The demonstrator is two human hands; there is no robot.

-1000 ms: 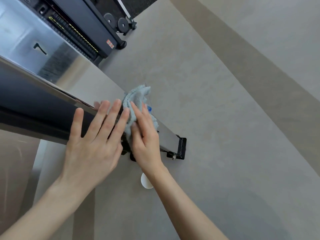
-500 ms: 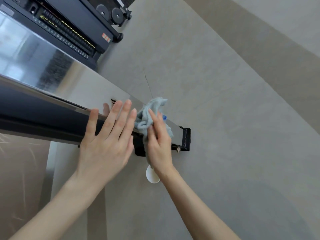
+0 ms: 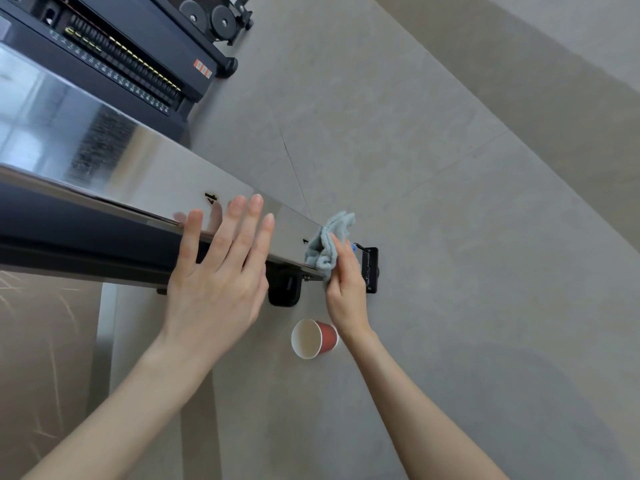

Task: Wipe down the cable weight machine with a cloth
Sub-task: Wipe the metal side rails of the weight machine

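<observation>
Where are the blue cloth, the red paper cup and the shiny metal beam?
blue cloth (image 3: pixel 323 245): head view, on its bunched middle fold.
red paper cup (image 3: pixel 329 337): head view, on its red outer wall.
shiny metal beam (image 3: pixel 156 174): head view, on its bare mirrored face.

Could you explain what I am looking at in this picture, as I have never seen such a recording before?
There is no robot here: a person wears a camera on the head, so you look down along their bare arms. The shiny steel rail belongs to a cable weight machine; its dark weight stack shows at the top left. The right hand holds a bunched light blue cloth against the rail's lower end. The left hand is open, fingers straight, at the rail's edge. A red paper cup sits on the grey floor below.
</observation>
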